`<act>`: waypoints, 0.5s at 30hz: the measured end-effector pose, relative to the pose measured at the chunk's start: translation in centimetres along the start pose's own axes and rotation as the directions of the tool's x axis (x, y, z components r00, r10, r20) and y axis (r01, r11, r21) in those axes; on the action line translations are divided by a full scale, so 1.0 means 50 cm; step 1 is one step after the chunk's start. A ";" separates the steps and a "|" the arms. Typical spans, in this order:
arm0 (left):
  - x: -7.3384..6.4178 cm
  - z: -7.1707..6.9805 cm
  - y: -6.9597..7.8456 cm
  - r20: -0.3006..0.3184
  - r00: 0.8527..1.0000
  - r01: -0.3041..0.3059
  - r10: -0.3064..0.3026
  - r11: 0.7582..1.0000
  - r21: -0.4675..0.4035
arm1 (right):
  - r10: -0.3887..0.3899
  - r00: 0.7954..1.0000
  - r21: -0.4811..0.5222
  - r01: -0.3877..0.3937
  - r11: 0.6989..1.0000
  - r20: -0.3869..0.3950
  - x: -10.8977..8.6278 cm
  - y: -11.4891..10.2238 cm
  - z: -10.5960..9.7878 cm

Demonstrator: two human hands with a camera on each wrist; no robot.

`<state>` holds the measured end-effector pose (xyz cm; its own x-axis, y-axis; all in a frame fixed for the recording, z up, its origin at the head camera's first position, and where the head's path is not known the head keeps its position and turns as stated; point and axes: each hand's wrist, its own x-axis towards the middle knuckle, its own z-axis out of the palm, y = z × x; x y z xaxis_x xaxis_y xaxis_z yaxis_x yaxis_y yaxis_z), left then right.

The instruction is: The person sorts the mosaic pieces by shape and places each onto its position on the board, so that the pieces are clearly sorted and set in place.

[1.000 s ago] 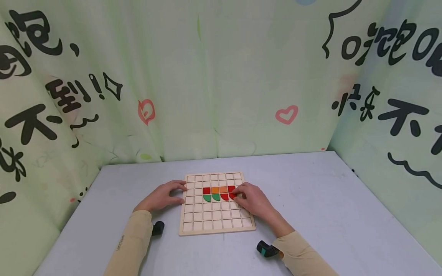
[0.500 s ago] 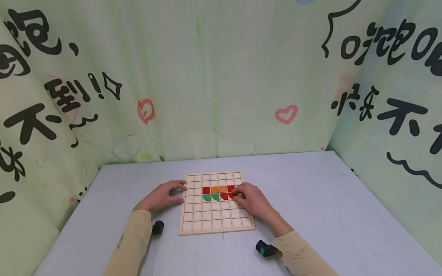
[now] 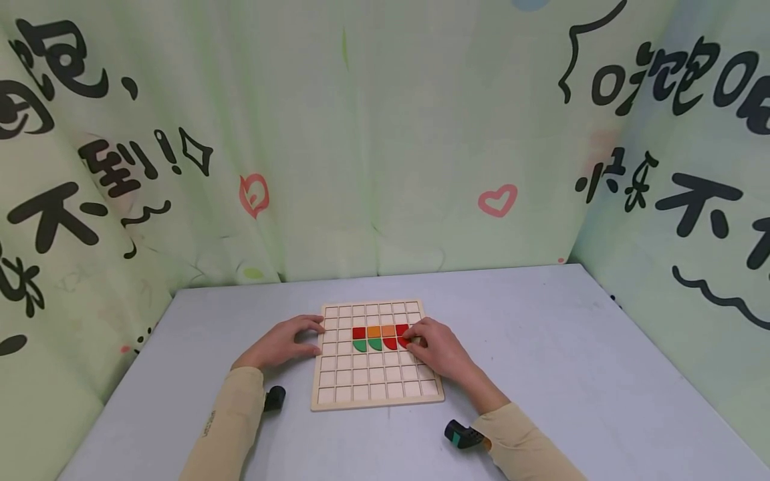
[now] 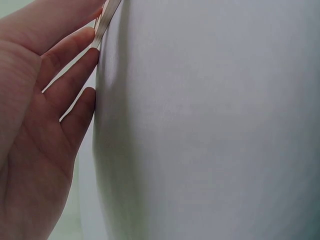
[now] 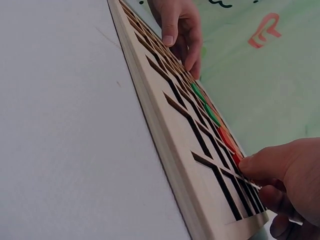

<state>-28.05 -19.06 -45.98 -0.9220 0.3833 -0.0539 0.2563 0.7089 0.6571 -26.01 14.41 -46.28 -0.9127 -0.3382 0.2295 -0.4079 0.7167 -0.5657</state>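
A wooden grid board (image 3: 377, 394) lies on the table. One row of it holds a red square (image 3: 359, 333), two orange squares (image 3: 381, 331) and another red piece (image 3: 402, 329). Below them sit two green quarter-circles (image 3: 367, 345), a red quarter-circle (image 3: 390, 343) and, at the right end, a second red quarter-circle (image 5: 236, 158). My right hand (image 3: 442, 347) pinches that last piece in its cell with thumb and curled fingers, which partly hide it. Against the board's left edge, my left hand (image 3: 284, 344) rests its fingertips and thumb, fingers spread and relaxed.
The board stands on a white table (image 3: 541, 374). A pale green curtain (image 3: 379, 133) with black lettering and hearts hangs behind and at both sides. Black wrist cameras (image 3: 275, 398) are worn under both forearms.
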 end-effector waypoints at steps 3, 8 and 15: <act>0.000 -0.001 0.000 0.000 1.000 0.002 -0.002 1.000 0.001 | 0.000 1.000 0.001 0.000 1.000 -0.001 0.000 0.001 -0.001; 0.000 -0.002 0.001 0.000 1.000 -0.018 0.018 1.000 0.006 | 0.006 1.000 0.007 -0.006 1.000 -0.003 0.000 0.004 -0.002; 0.000 -0.001 0.002 0.003 1.000 -0.012 0.012 1.000 0.004 | 0.005 1.000 0.037 -0.005 0.999 -0.005 -0.001 0.010 -0.002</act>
<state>-28.03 -19.02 -45.86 -0.9182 0.3931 -0.0485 0.2680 0.7068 0.6547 -26.17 14.85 -46.52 -0.9149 -0.3316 0.2304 -0.4021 0.6955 -0.5955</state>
